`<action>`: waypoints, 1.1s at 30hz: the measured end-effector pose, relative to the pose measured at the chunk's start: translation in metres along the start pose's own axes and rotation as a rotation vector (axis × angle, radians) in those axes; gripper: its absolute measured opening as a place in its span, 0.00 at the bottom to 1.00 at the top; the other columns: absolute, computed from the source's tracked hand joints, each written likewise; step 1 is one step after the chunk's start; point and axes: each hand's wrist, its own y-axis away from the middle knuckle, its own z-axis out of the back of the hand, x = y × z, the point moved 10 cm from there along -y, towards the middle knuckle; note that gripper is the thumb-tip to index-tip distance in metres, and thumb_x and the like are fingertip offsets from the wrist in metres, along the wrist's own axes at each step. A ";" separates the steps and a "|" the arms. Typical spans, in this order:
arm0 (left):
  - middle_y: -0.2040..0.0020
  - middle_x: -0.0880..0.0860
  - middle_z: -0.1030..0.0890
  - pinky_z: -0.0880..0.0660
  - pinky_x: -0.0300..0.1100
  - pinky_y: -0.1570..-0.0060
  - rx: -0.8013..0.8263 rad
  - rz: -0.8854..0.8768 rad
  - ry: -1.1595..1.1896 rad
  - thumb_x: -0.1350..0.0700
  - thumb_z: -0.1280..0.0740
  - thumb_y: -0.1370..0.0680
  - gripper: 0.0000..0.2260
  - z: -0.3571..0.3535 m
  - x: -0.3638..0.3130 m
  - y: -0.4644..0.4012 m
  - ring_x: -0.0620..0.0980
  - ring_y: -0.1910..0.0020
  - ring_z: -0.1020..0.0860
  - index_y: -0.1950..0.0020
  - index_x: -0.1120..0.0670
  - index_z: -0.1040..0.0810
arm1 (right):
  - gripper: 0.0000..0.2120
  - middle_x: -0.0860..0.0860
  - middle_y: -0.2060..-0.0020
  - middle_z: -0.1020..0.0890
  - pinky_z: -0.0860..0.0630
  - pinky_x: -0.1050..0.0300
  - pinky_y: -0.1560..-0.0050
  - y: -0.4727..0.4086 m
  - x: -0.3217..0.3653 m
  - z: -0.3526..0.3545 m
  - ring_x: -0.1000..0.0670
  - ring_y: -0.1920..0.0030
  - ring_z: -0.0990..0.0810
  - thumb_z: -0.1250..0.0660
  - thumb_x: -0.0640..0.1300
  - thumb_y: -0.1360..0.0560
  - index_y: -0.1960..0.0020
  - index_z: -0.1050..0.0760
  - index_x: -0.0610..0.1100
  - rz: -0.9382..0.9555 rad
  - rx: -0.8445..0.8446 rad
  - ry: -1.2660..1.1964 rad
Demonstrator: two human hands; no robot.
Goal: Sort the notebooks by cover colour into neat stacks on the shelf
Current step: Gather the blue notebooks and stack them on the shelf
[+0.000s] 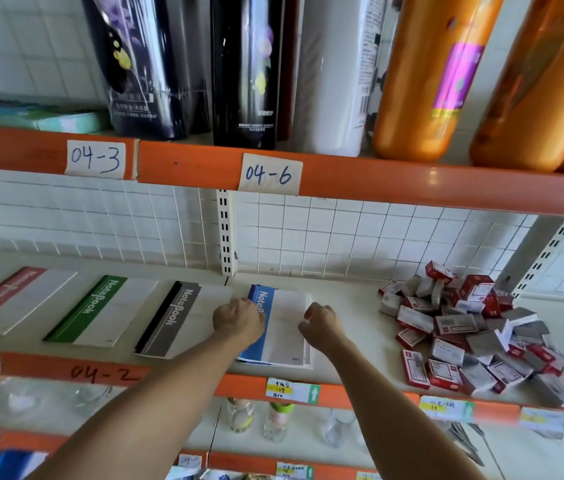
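Both my hands are reaching to the blue stack [285, 327] on the shelf [349, 306], left fingers [256, 318] curling on its spine edge, right hand [320, 323] loosely curled beside it, judging these thin, floppy, slippery covers need squaring by their edges.

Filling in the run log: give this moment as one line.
stage: squaring blue stack | left hand: on blue notebooks | right hand: curled at their right edge, grip unclear | red, green, grey stacks: laid out left
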 end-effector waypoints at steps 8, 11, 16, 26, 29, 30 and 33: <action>0.35 0.53 0.27 0.32 0.51 0.36 -0.103 -0.148 0.111 0.42 0.38 0.21 0.20 0.008 0.034 -0.009 0.55 0.35 0.30 0.34 0.52 0.30 | 0.22 0.45 0.35 0.27 0.27 0.51 0.38 0.001 0.063 -0.009 0.45 0.37 0.29 0.33 0.49 0.23 0.31 0.31 0.44 0.215 -0.079 0.079; 0.36 0.52 0.27 0.31 0.50 0.37 -0.092 -0.141 0.180 0.45 0.35 0.22 0.18 0.013 0.060 -0.005 0.55 0.35 0.29 0.35 0.52 0.30 | 0.24 0.45 0.34 0.27 0.29 0.51 0.38 0.001 0.090 -0.024 0.43 0.36 0.29 0.33 0.49 0.23 0.30 0.31 0.43 0.242 -0.039 0.079; 0.29 0.51 0.29 0.35 0.50 0.33 -0.128 -0.117 0.153 0.42 0.37 0.21 0.23 0.036 0.128 0.008 0.54 0.30 0.32 0.28 0.49 0.32 | 0.27 0.43 0.33 0.29 0.32 0.52 0.35 0.010 0.138 -0.059 0.41 0.34 0.30 0.32 0.51 0.25 0.30 0.32 0.42 0.242 0.035 0.042; 0.37 0.53 0.22 0.25 0.50 0.43 -0.078 -0.064 0.120 0.37 0.39 0.24 0.23 0.044 0.293 0.050 0.56 0.40 0.23 0.33 0.48 0.28 | 0.29 0.43 0.34 0.25 0.27 0.48 0.38 0.068 0.268 -0.142 0.40 0.38 0.25 0.32 0.52 0.27 0.29 0.33 0.45 0.278 0.097 0.045; 0.37 0.52 0.22 0.26 0.49 0.42 -0.084 -0.058 0.094 0.35 0.41 0.23 0.26 0.046 0.342 0.066 0.54 0.40 0.24 0.32 0.49 0.29 | 0.31 0.44 0.31 0.28 0.30 0.51 0.34 0.091 0.312 -0.172 0.41 0.33 0.28 0.33 0.53 0.25 0.26 0.36 0.44 0.319 0.132 0.097; 0.39 0.53 0.21 0.26 0.49 0.44 -0.091 -0.056 0.091 0.35 0.41 0.23 0.24 0.047 0.359 0.070 0.54 0.41 0.24 0.34 0.50 0.28 | 0.31 0.44 0.31 0.29 0.31 0.51 0.34 0.098 0.328 -0.180 0.41 0.33 0.29 0.33 0.53 0.24 0.25 0.36 0.44 0.337 0.133 0.105; 0.40 0.53 0.21 0.26 0.50 0.45 -0.088 -0.021 0.071 0.36 0.40 0.22 0.23 0.049 0.410 0.082 0.56 0.41 0.24 0.36 0.51 0.28 | 0.31 0.43 0.33 0.27 0.31 0.50 0.35 0.112 0.369 -0.208 0.41 0.33 0.29 0.33 0.53 0.24 0.26 0.36 0.44 0.356 0.143 0.105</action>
